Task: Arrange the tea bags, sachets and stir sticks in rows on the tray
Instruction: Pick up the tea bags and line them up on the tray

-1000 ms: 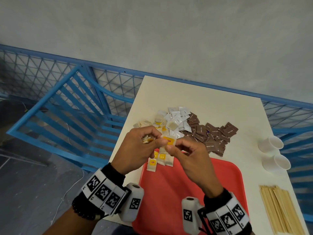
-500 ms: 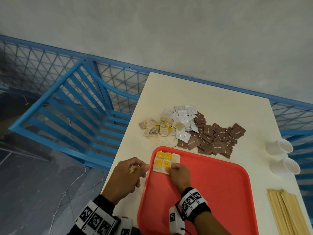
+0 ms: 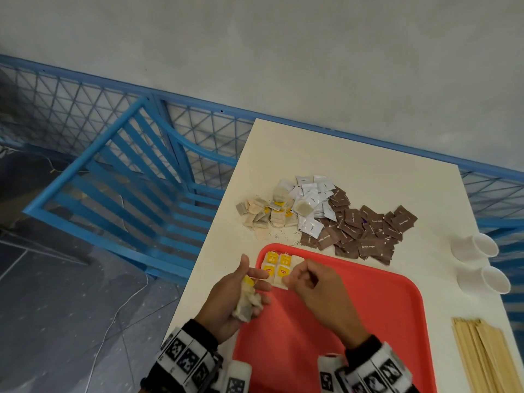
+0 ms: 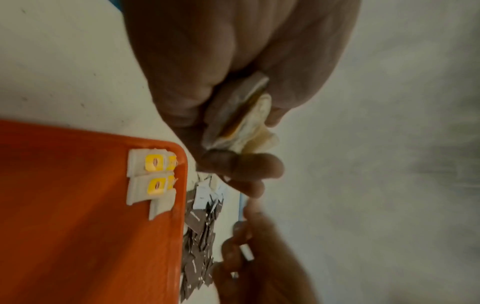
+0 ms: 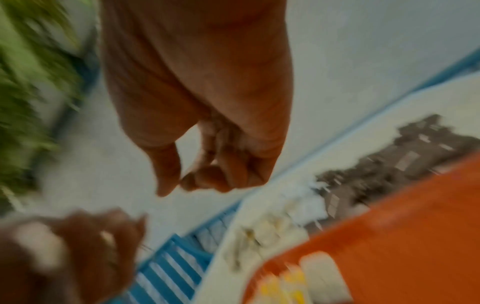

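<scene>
A red tray (image 3: 368, 321) lies at the table's near edge. Several tea bags with yellow tags (image 3: 276, 266) sit in rows in its far left corner, also seen in the left wrist view (image 4: 148, 176). My left hand (image 3: 255, 282) hovers just left of the tray and grips a small bunch of tea bags (image 3: 246, 303) (image 4: 241, 115). My right hand (image 3: 295, 275) hovers over the placed bags with its fingers curled; in the blurred right wrist view (image 5: 182, 181) nothing shows between thumb and fingers. Stir sticks (image 3: 487, 358) lie at the near right.
Beyond the tray lie a loose pile of tea bags (image 3: 263, 214), white sachets (image 3: 312, 199) and brown sachets (image 3: 365, 231). Two white cups (image 3: 476, 246) lie on their sides at the right edge. A blue chair (image 3: 127, 177) stands left of the table (image 3: 340, 154).
My right hand has lifted off the tea bags on the tray and drawn towards my left hand. The left hand has turned and opened slightly, showing its bunch of tea bags.
</scene>
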{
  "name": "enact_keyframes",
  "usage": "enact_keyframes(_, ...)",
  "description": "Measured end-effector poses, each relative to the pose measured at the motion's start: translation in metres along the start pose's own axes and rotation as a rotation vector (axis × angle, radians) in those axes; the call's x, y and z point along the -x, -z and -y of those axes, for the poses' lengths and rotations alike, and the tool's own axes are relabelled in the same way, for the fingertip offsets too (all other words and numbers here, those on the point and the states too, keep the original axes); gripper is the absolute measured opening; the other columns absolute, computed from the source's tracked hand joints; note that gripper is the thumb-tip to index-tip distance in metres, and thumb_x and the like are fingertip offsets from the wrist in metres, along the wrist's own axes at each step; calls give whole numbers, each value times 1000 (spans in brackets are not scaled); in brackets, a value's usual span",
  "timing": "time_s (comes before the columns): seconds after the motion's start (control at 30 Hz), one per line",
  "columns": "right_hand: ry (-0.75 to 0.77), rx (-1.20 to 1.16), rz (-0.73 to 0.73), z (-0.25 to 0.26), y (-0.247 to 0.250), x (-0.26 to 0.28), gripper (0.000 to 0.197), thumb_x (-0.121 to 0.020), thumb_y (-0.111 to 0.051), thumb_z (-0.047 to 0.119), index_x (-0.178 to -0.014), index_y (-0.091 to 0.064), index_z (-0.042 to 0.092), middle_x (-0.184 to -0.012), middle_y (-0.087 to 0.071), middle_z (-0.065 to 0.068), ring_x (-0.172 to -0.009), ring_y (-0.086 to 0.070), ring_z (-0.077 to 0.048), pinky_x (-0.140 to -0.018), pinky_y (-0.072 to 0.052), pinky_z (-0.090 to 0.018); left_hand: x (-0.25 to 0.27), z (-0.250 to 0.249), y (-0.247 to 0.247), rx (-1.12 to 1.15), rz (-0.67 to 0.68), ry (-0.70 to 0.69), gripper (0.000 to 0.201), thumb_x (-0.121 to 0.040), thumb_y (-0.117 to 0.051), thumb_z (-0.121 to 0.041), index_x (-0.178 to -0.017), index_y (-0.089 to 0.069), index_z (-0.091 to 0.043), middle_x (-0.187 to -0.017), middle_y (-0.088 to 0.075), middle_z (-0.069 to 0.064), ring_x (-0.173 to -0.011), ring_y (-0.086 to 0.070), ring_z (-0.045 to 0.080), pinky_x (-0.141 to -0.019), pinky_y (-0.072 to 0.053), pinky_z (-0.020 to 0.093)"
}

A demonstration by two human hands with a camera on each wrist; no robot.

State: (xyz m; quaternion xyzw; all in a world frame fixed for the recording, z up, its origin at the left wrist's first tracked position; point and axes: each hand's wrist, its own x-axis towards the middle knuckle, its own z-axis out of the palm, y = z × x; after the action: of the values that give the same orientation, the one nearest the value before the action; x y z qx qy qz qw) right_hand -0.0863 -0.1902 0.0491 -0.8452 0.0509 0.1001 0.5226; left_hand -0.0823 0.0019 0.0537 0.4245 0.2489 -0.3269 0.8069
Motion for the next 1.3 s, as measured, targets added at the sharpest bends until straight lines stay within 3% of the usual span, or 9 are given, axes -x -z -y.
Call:
enact_keyframes(0.13, 262, 174, 76, 37, 14, 22, 6, -84, -75, 25, -85, -70, 28, -68, -56, 17, -64, -52, -5, -59, -37, -14, -4, 8, -20, -105, 71, -15, 62, -95, -39, -59, -104, -63, -2, -72, -64, 15, -48, -62, 20, -37, -44, 21)
enact_keyframes(0.27, 289, 299, 73, 36, 21, 16, 14, -84, -74, 31, -92, -67, 41, -82, -56, 13, -79, -49, 4, -69, -31, -10, -1, 11, -36, -239, 95, -46, 73, -93, -32, -65, -112, -62, -1, -57, -58, 15, -35, -53, 17, -32, -35, 17)
enact_keyframes(0.47, 313, 298, 59, 40, 23, 22, 9, -83, -76, 30, -77, -70, 25, -73, -49, 16, -73, -47, 3, -66, -31, -11, 1, 16, -50, -358, 44, -157, 69, -89, -28, -71, -86, -71, -17, -53, -55, 18, -34, -49, 21, -35, -33, 19)
enact_keyframes(0.67, 302, 156, 8, 47, 39, 24, 12, -79, -79, 20, -71, -72, 23, -64, -60, 16, -60, -52, -7, -57, -36, -12, 4, 14, -57, -311, 113, -157, 69, -95, -24, -66, -104, -59, -7, -56, -60, 12, -33, -53, 16, -32, -34, 15)
enact_keyframes(0.8, 235, -70, 89, 56, 66, 19, 9, -86, -75, 14, -80, -69, 18, -67, -64, 6, -61, -53, -3, -59, -40, -19, 4, 12, -57, -283, 223, -133, 63, -94, -31, -60, -102, -54, -2, -60, -63, 8, -32, -50, 13, -30, -28, 12)
enact_keyframes(0.97, 329, -256, 29, 76, 90, 24, 9, -90, -69, 4, -89, -65, 12, -78, -66, -7, -70, -59, -26, -66, -50, -41, 2, 10, -59, -224, 297, -108, 43, -95, -51, -49, -86, -60, -8, -80, -64, 10, -45, -54, 13, -33, -29, 14)
enact_keyframes(1.1, 421, -160, -70, 83, 96, 27, 19, -88, -70, 2, -90, -67, 20, -80, -65, -1, -71, -58, -27, -62, -46, -34, -5, 8, -60, -224, 267, -40, 35, -90, -58, -46, -84, -61, -11, -81, -63, 9, -46, -51, 13, -32, -29, 14)
enact_keyframes(1.2, 467, -132, -110, 89, 99, 28, 19, -90, -69, 5, -97, -68, 23, -80, -65, 4, -69, -59, -18, -63, -49, -32, -7, 5, -55, -123, 368, 36, 45, -94, -49, -52, -93, -60, -8, -79, -61, 10, -45, -51, 13, -32, -27, 12)
enact_keyframes(1.3, 517, -155, -212, 99, 106, 27, 15, -92, -66, 8, -102, -67, 19, -85, -66, 2, -76, -64, -23, -69, -55, -42, -8, 6, -51, -149, 582, 67, 71, -92, -36, -72, -100, -61, -7, -79, -62, 11, -45, -50, 12, -36, -14, 20)
